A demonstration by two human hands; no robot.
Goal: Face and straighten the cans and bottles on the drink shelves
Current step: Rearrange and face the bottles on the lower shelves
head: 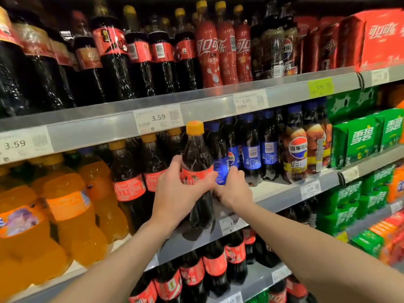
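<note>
My left hand (177, 189) grips a cola bottle (197, 158) with an orange cap and a red label, held upright at the front of the middle shelf (282, 193). Its label partly faces me. My right hand (234, 189) reaches just right of it and wraps a blue-labelled cola bottle (220, 162) at its lower part. More red-label cola bottles (129, 184) stand to the left. Blue-cap cola bottles (251, 154) stand in a row to the right.
Orange soda bottles (65, 204) fill the left of the middle shelf. Green can packs (360, 138) sit at the right. The upper shelf rail (196, 106) carries price tags below large cola bottles (113, 53) and red can packs (380, 36). Lower shelves hold more cola bottles (214, 265).
</note>
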